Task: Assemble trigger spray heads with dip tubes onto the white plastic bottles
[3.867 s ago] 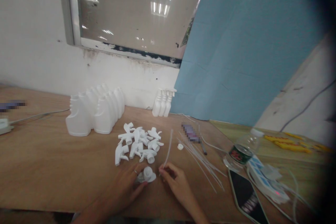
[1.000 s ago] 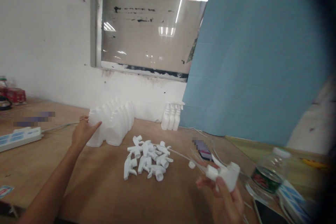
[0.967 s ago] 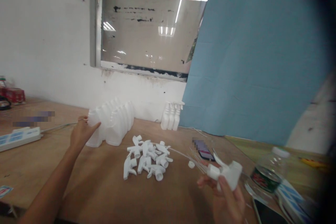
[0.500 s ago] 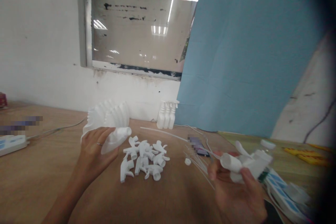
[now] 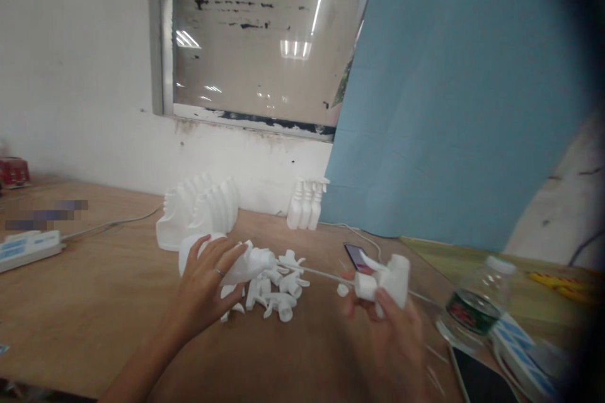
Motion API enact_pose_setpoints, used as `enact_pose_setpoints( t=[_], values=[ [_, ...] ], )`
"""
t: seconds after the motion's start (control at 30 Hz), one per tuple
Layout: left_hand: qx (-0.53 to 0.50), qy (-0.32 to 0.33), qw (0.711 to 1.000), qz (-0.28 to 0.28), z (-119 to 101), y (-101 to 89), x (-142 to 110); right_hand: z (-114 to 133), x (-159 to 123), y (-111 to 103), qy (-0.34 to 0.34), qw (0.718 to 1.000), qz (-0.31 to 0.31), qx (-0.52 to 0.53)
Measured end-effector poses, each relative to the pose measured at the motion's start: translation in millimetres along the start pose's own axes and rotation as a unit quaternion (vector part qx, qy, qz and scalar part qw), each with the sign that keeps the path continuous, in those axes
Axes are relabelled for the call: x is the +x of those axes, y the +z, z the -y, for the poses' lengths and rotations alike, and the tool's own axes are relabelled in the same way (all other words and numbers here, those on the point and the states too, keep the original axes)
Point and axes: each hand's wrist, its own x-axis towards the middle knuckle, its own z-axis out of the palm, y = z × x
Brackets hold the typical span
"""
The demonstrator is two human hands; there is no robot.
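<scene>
Left hand clamped round the body of a white translucent plastic bottle, tipped sideways, neck toward my right hand. Right fingers pinch a white plastic trigger sprayer head; a long thin translucent plastic tube runs from its collar to near the bottle mouth. Can't tell if the tip's inside. Bottle: probably light, thin-walled, slightly slick, dents if squeezed; grip the body, neck clear. Sprayer: likely stiff; hold the housing, collar free. Tube: likely bendy. Sprayer sits right of the bottle, well apart.
</scene>
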Motion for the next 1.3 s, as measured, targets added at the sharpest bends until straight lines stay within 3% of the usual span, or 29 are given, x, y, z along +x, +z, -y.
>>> enact_pose_setpoints(
  t=[0.2, 0.37, 0.63, 0.87, 1.0, 1.13, 1.3],
  values=[
    [-0.054, 0.036, 0.997, 0.036, -32.8, 10.7, -1.6, -18.1, -1.2, 9.2, 0.091, 0.985, 0.085, -0.123],
    [-0.058, 0.064, 0.995, 0.049, -38.7, 19.7, -4.8, -20.0, -2.2, 15.5, 0.171, 0.966, 0.154, -0.122],
    [-0.030, 0.118, 0.991, 0.050, -42.7, 19.9, -7.5, -11.7, -8.1, 9.1, 0.136, 0.935, 0.254, -0.205],
    [-0.031, 0.096, 0.993, 0.054, -42.4, 27.5, -10.8, -31.8, -10.1, 15.4, 0.085, 0.939, 0.166, -0.290],
    [-0.025, 0.102, 0.993, 0.052, -39.8, 25.1, -10.4, -38.1, -10.1, 18.7, 0.087, 0.943, 0.200, -0.252],
    [-0.027, 0.111, 0.992, 0.060, -38.3, 20.2, -8.0, -37.6, -11.4, 20.7, 0.118, 0.948, 0.178, -0.236],
    [-0.032, 0.108, 0.991, 0.066, -36.9, 20.4, -8.0, -37.8, -11.7, 21.1, 0.115, 0.948, 0.199, -0.220]
  ],
)
